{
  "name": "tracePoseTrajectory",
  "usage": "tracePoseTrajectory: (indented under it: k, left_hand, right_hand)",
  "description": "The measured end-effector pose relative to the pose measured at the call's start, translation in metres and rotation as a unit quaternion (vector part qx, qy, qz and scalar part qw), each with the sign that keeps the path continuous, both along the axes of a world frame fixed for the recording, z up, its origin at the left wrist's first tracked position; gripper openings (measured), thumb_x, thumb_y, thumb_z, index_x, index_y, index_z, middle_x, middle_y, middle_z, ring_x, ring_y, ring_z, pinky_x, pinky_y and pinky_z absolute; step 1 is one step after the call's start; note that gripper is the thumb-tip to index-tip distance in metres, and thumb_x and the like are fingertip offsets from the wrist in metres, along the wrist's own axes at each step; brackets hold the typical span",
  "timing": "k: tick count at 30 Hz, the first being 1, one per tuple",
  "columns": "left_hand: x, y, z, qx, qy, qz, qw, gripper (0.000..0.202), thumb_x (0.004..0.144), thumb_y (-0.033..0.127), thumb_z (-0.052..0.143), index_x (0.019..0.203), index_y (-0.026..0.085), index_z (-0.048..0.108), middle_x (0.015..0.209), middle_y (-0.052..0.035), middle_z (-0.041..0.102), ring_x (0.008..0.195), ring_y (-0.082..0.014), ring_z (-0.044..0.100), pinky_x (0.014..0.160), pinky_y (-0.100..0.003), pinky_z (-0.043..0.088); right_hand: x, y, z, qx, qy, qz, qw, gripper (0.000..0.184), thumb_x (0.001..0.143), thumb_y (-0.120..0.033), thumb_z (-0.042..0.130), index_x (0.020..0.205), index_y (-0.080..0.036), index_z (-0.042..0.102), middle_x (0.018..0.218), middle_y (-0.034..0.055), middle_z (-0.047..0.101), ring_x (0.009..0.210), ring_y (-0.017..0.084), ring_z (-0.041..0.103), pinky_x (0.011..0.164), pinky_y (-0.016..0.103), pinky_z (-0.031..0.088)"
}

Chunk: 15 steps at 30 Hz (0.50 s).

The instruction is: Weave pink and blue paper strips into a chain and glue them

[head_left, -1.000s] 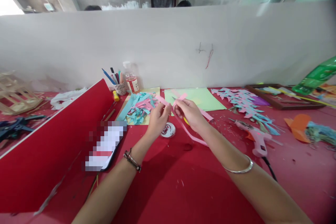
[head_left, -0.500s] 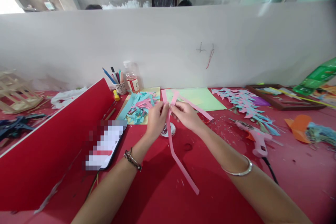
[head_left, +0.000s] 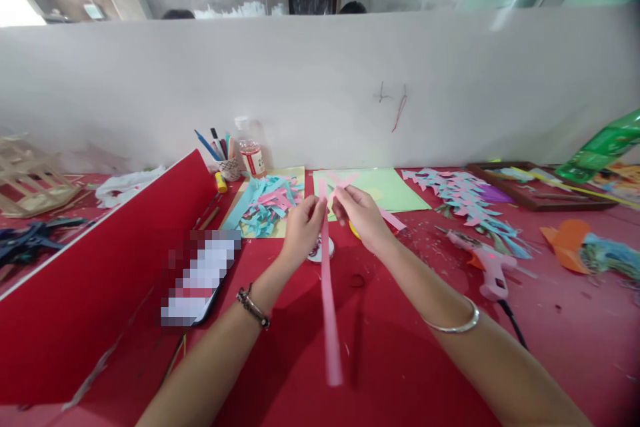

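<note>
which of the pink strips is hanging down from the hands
The long pink strip dangling below the left hand; another pink strip lies past the right hand, and short pink pieces sit in the pile.

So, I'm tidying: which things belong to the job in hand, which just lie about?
Likely the job:
- long pink paper strip, between left hand and right hand
- loose blue and pink paper strips

Seemingly lying about:
- green plastic bottle
- clear plastic bottle
- dark rectangular frame
</note>
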<state>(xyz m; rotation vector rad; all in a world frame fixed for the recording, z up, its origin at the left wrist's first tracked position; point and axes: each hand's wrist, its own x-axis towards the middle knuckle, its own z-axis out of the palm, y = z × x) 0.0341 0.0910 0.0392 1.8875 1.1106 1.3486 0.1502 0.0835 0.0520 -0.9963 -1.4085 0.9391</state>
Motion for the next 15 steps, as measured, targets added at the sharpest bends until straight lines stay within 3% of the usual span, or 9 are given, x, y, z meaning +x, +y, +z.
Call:
tracePoseTrajectory:
  k: [4,10,15]
  left_hand:
    - [-0.0025,-0.0011,0.0017,0.011,0.004,0.012,1.0,0.027,0.081,0.028,0.038,0.056,0.018,0.037,0.05,0.0054,0.033,0.049,-0.0086,0.033,0.047,-0.022,0.024]
    - [-0.0032,0.0003,0.0039,0.014,-0.015,0.048,0.999,0.028,0.083,0.028,0.035,0.057,0.018,0.033,0.053,0.0053,0.03,0.05,-0.0086,0.031,0.048,-0.021,0.025]
    - [-0.0013,0.0016,0.0003,-0.003,0.014,0.006,1.0,0.026,0.083,0.031,0.035,0.06,0.018,0.037,0.054,0.0049,0.037,0.051,-0.0087,0.037,0.049,-0.02,0.029]
  right_hand:
    - [-0.0029,-0.0031,0.0018,-0.004,-0.065,0.011,0.998,0.028,0.078,-0.037,0.045,0.058,-0.018,0.043,0.047,-0.0061,0.04,0.041,0.006,0.038,0.042,0.02,0.03]
    - [-0.0021,-0.0026,-0.0019,-0.009,-0.048,0.016,0.999,0.025,0.076,-0.028,0.044,0.054,-0.018,0.042,0.046,-0.0054,0.042,0.04,0.006,0.038,0.041,0.02,0.03]
    - [-0.0006,-0.0011,-0.0011,-0.002,-0.019,0.002,1.0,0.026,0.079,-0.031,0.041,0.056,-0.018,0.041,0.047,-0.0061,0.041,0.039,0.005,0.038,0.041,0.019,0.031]
